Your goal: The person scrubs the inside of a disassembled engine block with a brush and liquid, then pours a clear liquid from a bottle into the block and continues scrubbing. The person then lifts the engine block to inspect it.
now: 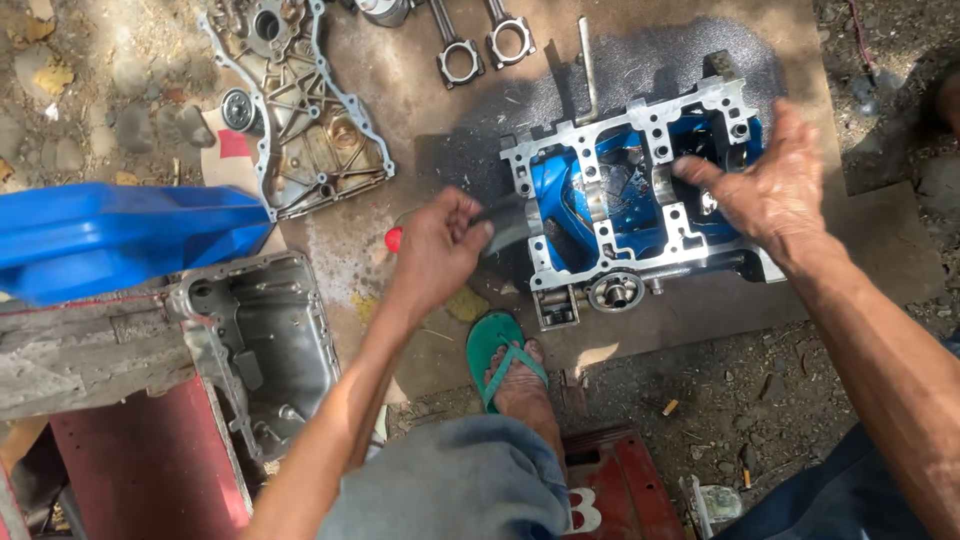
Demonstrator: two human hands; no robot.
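The blue engine block (640, 200) lies on a board (420, 260). The right hand (770, 190) rests open-fingered on it. The left hand (440, 245) grips a dark tool (505, 225) at its edge. Cover (300, 110), pan (265, 345) sit left.

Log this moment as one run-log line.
left hand: grips dark tool with red end | right hand: fingers on engine block, blue inside | nearby: oil pan, timing cover, two connecting rods
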